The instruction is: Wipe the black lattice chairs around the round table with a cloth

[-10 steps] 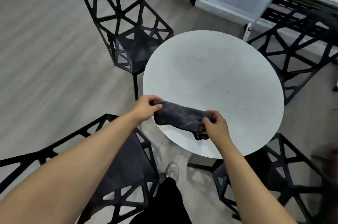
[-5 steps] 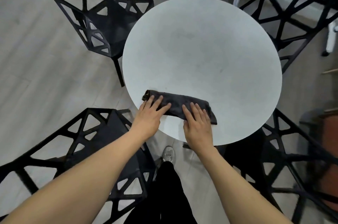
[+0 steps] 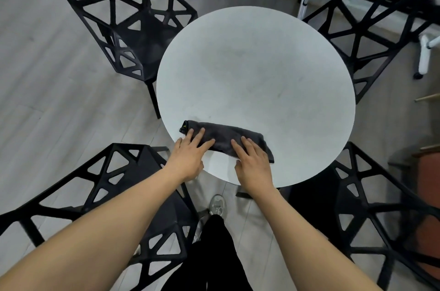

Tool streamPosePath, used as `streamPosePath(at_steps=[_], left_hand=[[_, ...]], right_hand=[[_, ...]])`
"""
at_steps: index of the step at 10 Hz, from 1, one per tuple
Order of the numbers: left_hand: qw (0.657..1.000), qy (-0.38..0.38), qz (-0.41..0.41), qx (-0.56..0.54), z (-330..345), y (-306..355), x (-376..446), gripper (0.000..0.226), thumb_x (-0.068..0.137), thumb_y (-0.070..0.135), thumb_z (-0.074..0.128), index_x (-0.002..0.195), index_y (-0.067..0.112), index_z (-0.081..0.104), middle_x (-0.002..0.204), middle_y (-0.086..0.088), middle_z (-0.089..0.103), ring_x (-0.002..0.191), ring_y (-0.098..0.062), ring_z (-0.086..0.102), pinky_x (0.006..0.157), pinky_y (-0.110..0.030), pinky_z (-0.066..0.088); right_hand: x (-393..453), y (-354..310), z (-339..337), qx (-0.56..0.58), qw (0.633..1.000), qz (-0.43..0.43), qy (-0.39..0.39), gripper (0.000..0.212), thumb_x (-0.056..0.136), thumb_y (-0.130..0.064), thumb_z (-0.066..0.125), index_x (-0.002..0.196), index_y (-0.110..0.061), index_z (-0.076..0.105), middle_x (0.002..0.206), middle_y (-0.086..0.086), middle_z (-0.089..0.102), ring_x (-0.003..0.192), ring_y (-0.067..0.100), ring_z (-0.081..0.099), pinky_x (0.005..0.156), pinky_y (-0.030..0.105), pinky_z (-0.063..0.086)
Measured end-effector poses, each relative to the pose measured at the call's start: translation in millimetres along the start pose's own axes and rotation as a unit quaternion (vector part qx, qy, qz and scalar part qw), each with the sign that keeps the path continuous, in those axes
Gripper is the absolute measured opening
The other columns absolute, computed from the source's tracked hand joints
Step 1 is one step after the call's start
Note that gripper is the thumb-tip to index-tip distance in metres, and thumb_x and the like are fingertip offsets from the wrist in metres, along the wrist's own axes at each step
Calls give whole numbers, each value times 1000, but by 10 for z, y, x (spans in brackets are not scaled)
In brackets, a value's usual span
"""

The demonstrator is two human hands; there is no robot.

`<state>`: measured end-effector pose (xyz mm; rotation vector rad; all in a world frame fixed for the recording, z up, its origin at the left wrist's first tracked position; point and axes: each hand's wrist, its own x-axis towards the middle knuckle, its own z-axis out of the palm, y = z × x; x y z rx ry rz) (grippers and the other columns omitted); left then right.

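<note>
Dark grey cloth (image 3: pixel 223 138), folded long, lies at the near edge of our round white table (image 3: pixel 262 71). Our left hand (image 3: pixel 190 157) and right hand (image 3: pixel 253 164) press it flat, fingers straight and slightly spread. Four black lattice chairs (image 3: pixel 133 19) ring the table on pale plank floor (image 3: pixel 47 76).

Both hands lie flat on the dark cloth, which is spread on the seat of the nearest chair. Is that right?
Not quite. The left hand and right hand do lie flat on the dark cloth, but the head view shows the cloth on the round table, near its front edge, not on a chair seat.
</note>
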<state>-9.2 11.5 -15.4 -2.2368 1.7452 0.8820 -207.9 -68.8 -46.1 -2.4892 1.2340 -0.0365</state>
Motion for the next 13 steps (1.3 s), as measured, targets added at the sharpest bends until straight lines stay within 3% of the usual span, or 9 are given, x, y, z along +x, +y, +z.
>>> streamPosePath(at_steps=[2, 3, 5, 6, 7, 9, 10, 11, 13], left_hand=[[974, 176, -128, -53, -191, 119, 228, 47, 101, 34, 50, 144, 14, 46, 140, -13, 45, 124, -32, 45, 103, -40, 39], [938, 109, -242, -224, -224, 294, 399, 75, 91, 59, 61, 141, 7, 42, 144, -15, 34, 133, -35, 34, 105, -42, 42], [894, 115, -247, -355, -210, 383, 669, 42, 76, 44, 74, 107, 17, 62, 122, -10, 49, 109, -31, 54, 86, -31, 47], [799, 136, -228, -540, -299, 189, 540, 40, 81, 26, 80, 112, 19, 57, 105, -4, 66, 94, -19, 67, 68, -26, 53], [638, 77, -207, -738, -316, -36, 390, 44, 87, 15, 79, 124, 14, 56, 109, -14, 71, 90, -22, 73, 71, -35, 60], [897, 167, -179, -367, -78, -88, 379, 44, 90, 39, 74, 129, 23, 61, 123, 0, 55, 113, -19, 55, 96, -32, 49], [932, 227, -154, -238, -102, 3, 354, 45, 96, 36, 65, 137, 23, 53, 128, -3, 50, 117, -25, 50, 93, -41, 50], [952, 229, -120, -162, -103, 98, 326, 37, 103, 30, 53, 138, 20, 49, 131, -4, 56, 112, -26, 55, 86, -38, 49], [983, 164, -54, -63, -170, 65, 206, 58, 104, 31, 45, 158, 22, 25, 166, -2, 23, 149, -28, 27, 115, -45, 30]], right_hand=[[259, 113, -291, 45, 986, 143, 75, 32, 97, -35, 55, 117, -11, 63, 109, 12, 63, 100, 35, 57, 84, 44, 46], [354, 21, -297, 124, 952, 279, -29, 60, 96, -55, 54, 132, -8, 49, 125, 15, 56, 116, 34, 52, 95, 43, 47], [621, -326, -214, 380, 867, 323, -18, 46, 84, -27, 72, 122, -14, 48, 115, 3, 62, 90, 18, 60, 56, 13, 37], [632, -297, -269, 498, 797, 342, 0, 39, 86, -18, 69, 120, -21, 51, 112, 1, 66, 91, 14, 65, 59, 14, 46], [548, -158, -321, 607, 724, 326, 28, 42, 88, -10, 70, 123, -28, 55, 109, 2, 67, 92, 15, 68, 63, 14, 52], [358, -109, -92, 176, 972, 148, 40, 46, 92, -27, 63, 137, -28, 55, 132, 3, 50, 117, 24, 50, 103, 40, 43], [367, -177, -30, 100, 991, 29, 83, 51, 90, -8, 59, 141, -18, 56, 140, 10, 54, 120, 31, 52, 102, 46, 46], [346, -217, 0, 94, 994, 30, 47, 44, 94, -12, 54, 137, -13, 60, 141, 12, 57, 121, 35, 55, 102, 49, 47], [343, -237, -228, 106, 992, 50, 55, 47, 100, -22, 51, 147, -19, 50, 150, 8, 48, 131, 29, 46, 110, 44, 40]])
